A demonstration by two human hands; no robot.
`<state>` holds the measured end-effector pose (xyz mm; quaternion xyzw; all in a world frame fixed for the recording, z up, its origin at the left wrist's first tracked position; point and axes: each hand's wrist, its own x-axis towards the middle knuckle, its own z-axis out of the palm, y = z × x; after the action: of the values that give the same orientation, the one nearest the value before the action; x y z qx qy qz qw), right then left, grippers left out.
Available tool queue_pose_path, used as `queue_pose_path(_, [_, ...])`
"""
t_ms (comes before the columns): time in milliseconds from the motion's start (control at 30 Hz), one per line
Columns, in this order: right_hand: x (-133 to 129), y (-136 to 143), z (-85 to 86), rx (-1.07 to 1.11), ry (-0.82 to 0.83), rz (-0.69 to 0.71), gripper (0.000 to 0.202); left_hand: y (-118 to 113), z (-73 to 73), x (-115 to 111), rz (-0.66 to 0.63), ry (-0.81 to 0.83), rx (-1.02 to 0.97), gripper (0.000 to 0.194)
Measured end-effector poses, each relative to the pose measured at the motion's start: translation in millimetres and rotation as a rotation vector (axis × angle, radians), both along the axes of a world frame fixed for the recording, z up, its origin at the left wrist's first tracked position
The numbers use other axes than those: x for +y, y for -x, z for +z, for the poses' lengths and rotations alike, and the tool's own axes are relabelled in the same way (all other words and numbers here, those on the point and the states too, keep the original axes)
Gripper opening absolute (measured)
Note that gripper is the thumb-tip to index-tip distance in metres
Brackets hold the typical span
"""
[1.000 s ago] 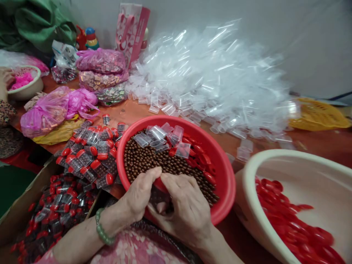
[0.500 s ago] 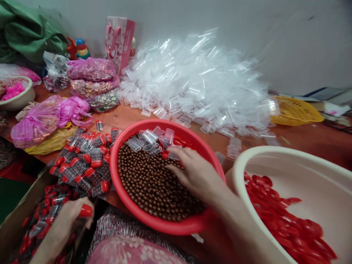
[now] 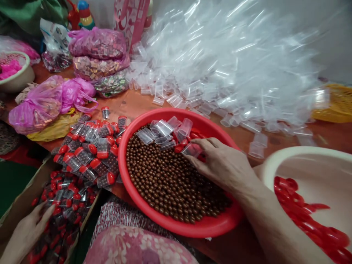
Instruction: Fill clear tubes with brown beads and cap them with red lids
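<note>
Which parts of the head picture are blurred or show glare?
Head view: the pile of clear tubes is smeared by motion blur and glints white; the yellow basket at the right edge is soft; the brown beads and right hand are fairly sharp; edges look stretched.

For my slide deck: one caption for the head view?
Right hand picks a clear tube from a red basin of brown beads; left hand rests on capped tubes.
</note>
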<state>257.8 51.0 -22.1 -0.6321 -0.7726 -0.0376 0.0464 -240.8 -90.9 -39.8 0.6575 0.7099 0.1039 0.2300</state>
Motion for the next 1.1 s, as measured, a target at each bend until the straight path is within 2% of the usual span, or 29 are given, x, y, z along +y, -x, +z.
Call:
queue_pose_path(67, [-7.7, 6.3, -3.4, 0.103, 0.081, -0.019, 0.023, -42.7, 11.2, 21.2, 0.045, 0.035, -0.037, 0.027])
queue_pose_path(133, [-14.0, 14.8, -6.8, 0.185, 0.215, -0.008, 0.017, -90.6, 23.6, 40.9, 0.055, 0.112, -0.219, 0.03])
queue_pose_path(233, [-19.8, 28.0, -8.0, 0.284, 0.364, 0.029, 0.015, -153.5, 39.2, 61.6, -0.141, -0.032, -0.467, 0.019])
queue_pose_path(300, [-20.4, 34.1, -5.9, 0.365, 0.457, 0.026, 0.014, -182.7, 45.1, 71.5, -0.277, -0.144, -0.624, 0.016])
queue_pose_path(367, [-18.2, 36.7, -3.3, 0.461, 0.561, -0.001, 0.013, -202.5, 48.0, 80.8, -0.398, -0.214, -0.694, 0.017])
queue_pose_path(467, [-10.6, 35.0, -1.4, 0.664, 0.752, -0.045, 0.01, -222.0, 49.9, 95.6, -0.55, -0.243, -0.627, 0.021])
queue_pose_path(633, [2.3, 30.0, -3.3, 1.071, 1.088, -0.062, 0.034, -248.9, 47.3, 118.0, -0.731, -0.1, -0.487, 0.04])
queue_pose_path(767, [3.9, 32.7, -3.6, 1.309, 1.247, -0.036, 0.048, -265.4, 41.5, 130.5, -0.734, -0.029, -0.477, 0.024])
queue_pose_path(933, [-0.3, 32.0, 1.5, 1.446, 1.272, -0.016, 0.06, -269.4, 42.6, 137.2, -0.677, 0.006, -0.612, 0.01])
queue_pose_path(1100, [-7.9, 20.9, 15.8, 1.433, 1.143, -0.003, 0.045, -263.9, 47.6, 135.0, -0.653, -0.012, -0.717, 0.005])
